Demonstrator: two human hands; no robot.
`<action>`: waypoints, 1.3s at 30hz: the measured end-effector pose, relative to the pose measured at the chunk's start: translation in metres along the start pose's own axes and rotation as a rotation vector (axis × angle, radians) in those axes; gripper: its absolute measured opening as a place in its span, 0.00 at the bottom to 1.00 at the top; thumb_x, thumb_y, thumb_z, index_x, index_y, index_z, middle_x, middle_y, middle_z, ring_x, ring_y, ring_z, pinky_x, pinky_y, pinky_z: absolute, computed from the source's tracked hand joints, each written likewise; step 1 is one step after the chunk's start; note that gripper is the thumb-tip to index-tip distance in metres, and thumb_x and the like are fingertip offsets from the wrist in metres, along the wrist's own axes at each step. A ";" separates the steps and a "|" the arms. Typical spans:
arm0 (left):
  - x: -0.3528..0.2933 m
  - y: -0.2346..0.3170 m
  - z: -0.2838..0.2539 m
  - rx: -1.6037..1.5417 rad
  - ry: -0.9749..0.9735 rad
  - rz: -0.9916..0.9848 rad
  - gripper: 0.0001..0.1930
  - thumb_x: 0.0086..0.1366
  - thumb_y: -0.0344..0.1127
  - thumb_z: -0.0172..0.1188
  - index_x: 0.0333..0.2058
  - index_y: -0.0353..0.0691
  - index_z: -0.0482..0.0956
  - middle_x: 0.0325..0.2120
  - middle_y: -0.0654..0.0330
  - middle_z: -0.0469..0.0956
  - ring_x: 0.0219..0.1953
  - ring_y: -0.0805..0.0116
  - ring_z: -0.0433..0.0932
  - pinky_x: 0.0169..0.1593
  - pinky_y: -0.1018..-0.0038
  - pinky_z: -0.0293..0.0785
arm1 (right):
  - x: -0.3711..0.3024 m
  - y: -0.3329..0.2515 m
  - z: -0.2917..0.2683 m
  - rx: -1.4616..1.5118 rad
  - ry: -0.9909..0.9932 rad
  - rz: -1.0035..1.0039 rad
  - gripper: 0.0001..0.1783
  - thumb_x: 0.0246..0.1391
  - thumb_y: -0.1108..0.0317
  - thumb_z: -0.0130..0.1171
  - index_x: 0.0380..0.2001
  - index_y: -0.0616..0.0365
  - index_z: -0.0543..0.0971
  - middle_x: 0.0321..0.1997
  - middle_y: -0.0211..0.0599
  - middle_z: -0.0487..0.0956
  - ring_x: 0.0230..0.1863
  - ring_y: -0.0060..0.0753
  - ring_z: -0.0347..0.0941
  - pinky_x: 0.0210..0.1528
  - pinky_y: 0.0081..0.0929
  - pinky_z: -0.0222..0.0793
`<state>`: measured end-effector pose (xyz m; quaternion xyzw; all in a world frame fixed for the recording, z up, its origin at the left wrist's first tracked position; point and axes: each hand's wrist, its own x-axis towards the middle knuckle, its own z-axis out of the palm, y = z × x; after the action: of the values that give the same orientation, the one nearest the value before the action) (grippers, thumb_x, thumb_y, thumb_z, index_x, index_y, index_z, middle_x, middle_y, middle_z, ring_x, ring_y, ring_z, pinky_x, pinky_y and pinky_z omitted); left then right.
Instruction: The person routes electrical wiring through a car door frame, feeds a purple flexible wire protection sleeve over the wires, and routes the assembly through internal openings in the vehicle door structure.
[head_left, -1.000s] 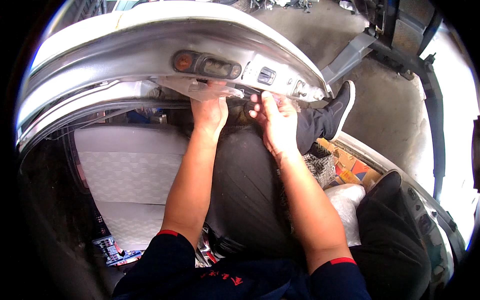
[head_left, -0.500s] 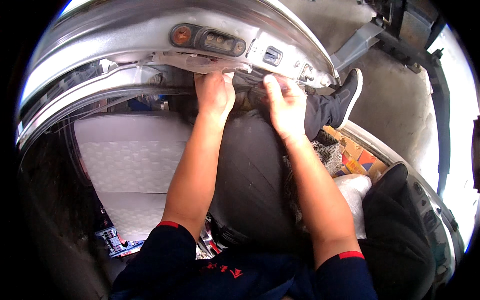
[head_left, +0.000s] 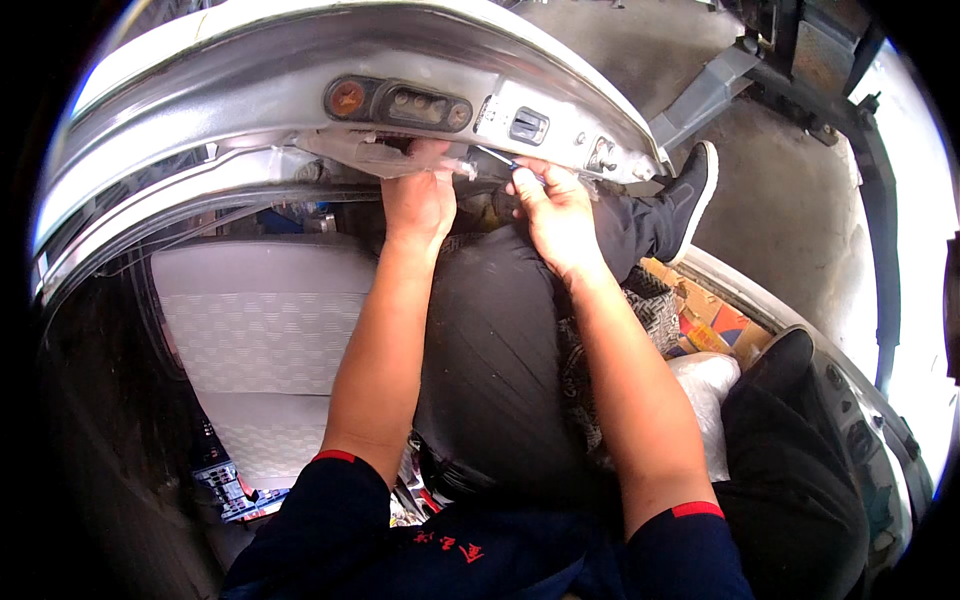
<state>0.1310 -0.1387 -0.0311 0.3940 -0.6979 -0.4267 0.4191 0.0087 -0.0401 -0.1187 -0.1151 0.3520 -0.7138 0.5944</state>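
A silver car door or hatch panel (head_left: 300,100) curves across the top, with translucent plastic film (head_left: 365,157) hanging from its inner side. My left hand (head_left: 418,207) reaches up at the film; its fingertips are partly behind the film and what they touch is hard to see. To its right, my right hand (head_left: 556,215) is closed round a thin tool that looks like a screwdriver (head_left: 494,155). The bright slim shaft points up and left, toward the gap under the panel's edge. Its dark blue handle is mostly covered by my fingers.
A black oblong fitting with an orange round part (head_left: 400,103) and a latch opening (head_left: 528,125) sit in the panel. A grey seat (head_left: 260,330) is at the left. My black-trousered legs stretch between it and a cardboard box (head_left: 715,310) and white plastic bag (head_left: 706,400).
The panel and film have shifted slightly left and down in view. My right hand has moved a little left and down, and its screwdriver shaft now shows. My left fingers now reach behind the film.
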 end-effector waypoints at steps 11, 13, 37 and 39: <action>0.001 0.004 -0.002 -0.213 -0.049 -0.083 0.17 0.71 0.33 0.55 0.58 0.43 0.72 0.59 0.58 0.72 0.61 0.60 0.71 0.67 0.55 0.63 | 0.000 -0.003 0.002 0.092 -0.021 0.122 0.10 0.65 0.72 0.59 0.47 0.62 0.82 0.34 0.28 0.82 0.33 0.18 0.73 0.38 0.18 0.71; -0.002 0.010 0.008 -0.308 -0.031 -0.128 0.22 0.71 0.38 0.58 0.61 0.44 0.69 0.59 0.61 0.72 0.62 0.62 0.70 0.67 0.54 0.63 | 0.003 0.008 -0.003 0.058 0.006 -0.027 0.10 0.64 0.72 0.60 0.47 0.61 0.83 0.34 0.29 0.82 0.33 0.20 0.74 0.39 0.21 0.72; -0.001 0.008 0.001 -0.386 0.031 -0.191 0.24 0.58 0.19 0.58 0.54 0.41 0.74 0.53 0.60 0.76 0.56 0.64 0.74 0.61 0.61 0.70 | 0.000 -0.007 0.000 0.757 0.020 0.257 0.04 0.67 0.73 0.55 0.37 0.61 0.77 0.31 0.35 0.78 0.26 0.25 0.70 0.30 0.23 0.72; -0.003 0.001 -0.008 -0.363 -0.001 -0.193 0.24 0.58 0.18 0.59 0.54 0.42 0.74 0.53 0.60 0.76 0.56 0.65 0.74 0.61 0.63 0.71 | 0.005 -0.011 -0.007 0.890 -0.039 0.346 0.05 0.67 0.76 0.50 0.36 0.64 0.75 0.32 0.38 0.77 0.26 0.27 0.68 0.31 0.27 0.72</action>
<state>0.1393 -0.1373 -0.0287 0.3769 -0.5688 -0.5839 0.4398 -0.0047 -0.0417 -0.1180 0.1974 0.0147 -0.6835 0.7026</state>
